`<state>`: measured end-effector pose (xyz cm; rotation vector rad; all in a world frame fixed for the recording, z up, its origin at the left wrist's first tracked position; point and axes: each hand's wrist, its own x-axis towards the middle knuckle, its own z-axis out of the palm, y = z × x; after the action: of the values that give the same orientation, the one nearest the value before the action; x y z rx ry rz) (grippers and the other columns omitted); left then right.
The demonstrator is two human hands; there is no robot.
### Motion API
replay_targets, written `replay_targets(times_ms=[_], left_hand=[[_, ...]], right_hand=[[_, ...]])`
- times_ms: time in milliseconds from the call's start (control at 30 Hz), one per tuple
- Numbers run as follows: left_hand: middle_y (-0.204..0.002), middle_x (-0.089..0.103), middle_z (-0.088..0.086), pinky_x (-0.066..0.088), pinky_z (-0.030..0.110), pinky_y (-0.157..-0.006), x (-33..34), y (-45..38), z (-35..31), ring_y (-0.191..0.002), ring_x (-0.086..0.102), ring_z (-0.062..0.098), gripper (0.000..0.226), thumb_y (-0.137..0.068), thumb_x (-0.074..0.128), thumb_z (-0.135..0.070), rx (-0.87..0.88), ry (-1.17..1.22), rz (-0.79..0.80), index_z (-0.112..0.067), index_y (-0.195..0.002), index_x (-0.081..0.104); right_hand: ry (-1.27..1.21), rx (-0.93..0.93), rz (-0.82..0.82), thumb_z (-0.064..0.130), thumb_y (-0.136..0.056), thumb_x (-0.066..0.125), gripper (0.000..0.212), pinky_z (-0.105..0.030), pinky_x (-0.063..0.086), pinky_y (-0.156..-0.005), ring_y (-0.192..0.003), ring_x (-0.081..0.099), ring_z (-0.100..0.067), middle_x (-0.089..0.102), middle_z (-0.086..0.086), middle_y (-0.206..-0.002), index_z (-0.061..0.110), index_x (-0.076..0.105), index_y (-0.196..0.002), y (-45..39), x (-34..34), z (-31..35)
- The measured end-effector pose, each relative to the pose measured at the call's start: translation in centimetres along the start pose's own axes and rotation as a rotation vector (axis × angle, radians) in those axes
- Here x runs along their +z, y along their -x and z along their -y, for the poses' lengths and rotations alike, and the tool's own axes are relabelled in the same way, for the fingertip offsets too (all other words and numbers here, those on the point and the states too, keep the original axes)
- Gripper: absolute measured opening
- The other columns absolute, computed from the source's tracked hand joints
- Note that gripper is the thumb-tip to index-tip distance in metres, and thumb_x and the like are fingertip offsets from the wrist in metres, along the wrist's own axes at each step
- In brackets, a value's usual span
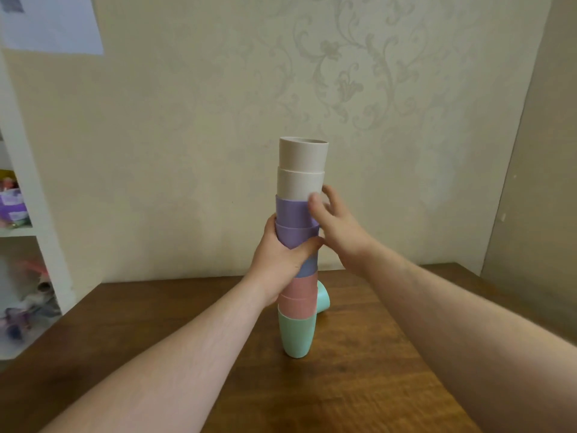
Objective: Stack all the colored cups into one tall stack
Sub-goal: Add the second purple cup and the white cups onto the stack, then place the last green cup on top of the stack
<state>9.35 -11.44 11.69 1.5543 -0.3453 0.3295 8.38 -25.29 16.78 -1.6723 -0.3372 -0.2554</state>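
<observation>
A tall stack of nested cups (300, 182) stands upright on the wooden table (359, 385): two cream cups on top, two purple, a blue one, two pink, and a mint green cup (296, 335) at the bottom. My left hand (281, 260) is wrapped around the stack at the lower purple and blue cups. My right hand (335, 225) touches the stack's right side near the upper purple cup, fingers spread. Another mint green cup (323, 298) lies on its side on the table just behind the stack, mostly hidden.
A patterned wall rises close behind the table's far edge. A white shelf unit (22, 195) with toys and small items stands at the left. A sheet of paper (53, 23) hangs on the wall at upper left.
</observation>
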Motion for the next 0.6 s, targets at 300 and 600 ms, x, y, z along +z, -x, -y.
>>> replay_targets(times_ms=[300, 600], left_hand=[[-0.133, 0.077, -0.001, 0.064, 0.041, -0.097, 2.0, 0.7, 1.0, -0.111, 0.078, 0.014, 0.065, -0.098, 0.076, -0.049, -0.047, 0.181, 0.115, -0.031, -0.154, 0.047], [-0.15, 0.068, -0.011, 0.056, 0.041, -0.112, 1.7, 0.2, 11.1, -0.129, 0.066, 0.02, 0.049, -0.101, 0.052, -0.027, -0.319, -0.511, 0.198, -0.057, -0.138, 0.063]], right_hand=[[0.031, 0.203, 0.091, 0.01, -0.083, 0.092, 0.074, -0.026, 0.061, -0.086, -0.109, 0.075, -0.006, 0.079, 0.015, -0.117, 0.034, 0.053, -0.142, 7.2, -0.2, -13.5], [0.109, 0.12, -0.09, 0.018, -0.071, 0.089, 0.074, -0.042, 0.064, -0.094, -0.11, 0.075, -0.017, 0.077, 0.008, -0.116, 0.032, 0.056, -0.135, 7.8, -3.5, -15.6]])
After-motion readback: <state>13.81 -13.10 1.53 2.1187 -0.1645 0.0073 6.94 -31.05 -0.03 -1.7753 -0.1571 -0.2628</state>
